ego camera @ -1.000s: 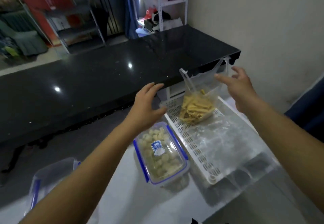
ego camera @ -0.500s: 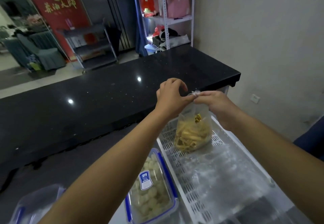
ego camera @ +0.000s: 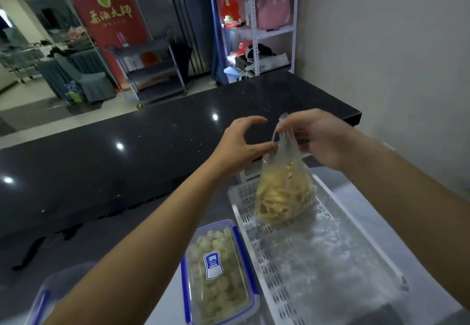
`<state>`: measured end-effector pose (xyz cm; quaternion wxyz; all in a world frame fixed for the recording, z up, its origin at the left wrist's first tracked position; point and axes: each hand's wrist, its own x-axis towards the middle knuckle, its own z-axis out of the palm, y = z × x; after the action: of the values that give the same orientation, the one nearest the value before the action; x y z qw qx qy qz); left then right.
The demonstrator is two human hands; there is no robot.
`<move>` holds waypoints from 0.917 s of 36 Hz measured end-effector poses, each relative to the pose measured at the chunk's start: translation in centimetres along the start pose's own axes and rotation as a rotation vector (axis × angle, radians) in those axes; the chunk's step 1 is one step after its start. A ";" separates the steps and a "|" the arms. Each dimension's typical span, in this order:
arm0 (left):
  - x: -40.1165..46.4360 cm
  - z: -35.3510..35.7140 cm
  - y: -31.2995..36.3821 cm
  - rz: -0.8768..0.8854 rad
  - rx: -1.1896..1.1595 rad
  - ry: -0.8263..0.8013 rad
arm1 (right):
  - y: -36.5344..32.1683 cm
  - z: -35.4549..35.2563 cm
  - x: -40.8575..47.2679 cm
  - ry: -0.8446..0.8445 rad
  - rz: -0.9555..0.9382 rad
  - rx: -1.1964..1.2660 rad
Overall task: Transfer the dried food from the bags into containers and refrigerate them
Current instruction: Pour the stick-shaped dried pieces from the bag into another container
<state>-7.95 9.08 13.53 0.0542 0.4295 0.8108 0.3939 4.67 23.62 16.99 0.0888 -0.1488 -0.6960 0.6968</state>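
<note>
Person, two arms seen from above the white slotted basket (ego camera: 244, 197). Left hand (ego camera: 241, 144): bare, no glove, ring or watch visible. Right hand (ego camera: 318, 139): likewise bare. Both forearms uncovered to the frame edge; no sleeve in sight.

1. A tall red banner (ego camera: 108, 16) stands in the room behind the black counter. It carries a round green and gold emblem, and under it one row of four large golden Chinese characters; a smaller line below them is too blurred to read.

2. A clear rectangular plastic container with blue clips (ego camera: 219, 271) has a blue and white label (ego camera: 213, 265) on its lid. Its top line reads something like "OYU"; the small print is not legible.
</note>
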 end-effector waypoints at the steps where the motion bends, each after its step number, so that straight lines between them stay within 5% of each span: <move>1: 0.1 -0.5 0.6 0.025 -0.014 0.021 | -1.0 0.3 -0.4 -0.036 -0.033 -0.004; 16: -8.9 -11.8 7.8 0.325 0.263 0.225 | -7.2 9.0 -8.1 -0.190 -0.340 -0.183; 22: -16.4 -15.0 5.6 0.421 0.604 0.499 | -3.3 15.3 -11.4 -0.270 -0.420 -0.180; 28: -23.2 -19.0 4.1 0.344 0.774 0.643 | 3.6 20.5 -12.8 -0.175 -0.343 0.024; 33: -27.3 -21.8 4.1 0.271 0.925 0.580 | 10.8 24.7 -12.7 -0.210 0.115 0.353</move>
<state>2.48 -22.72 24.40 -0.4159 0.3831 0.8183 0.1027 9.36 -4.11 6.94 0.0007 -0.0970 -0.5592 0.8234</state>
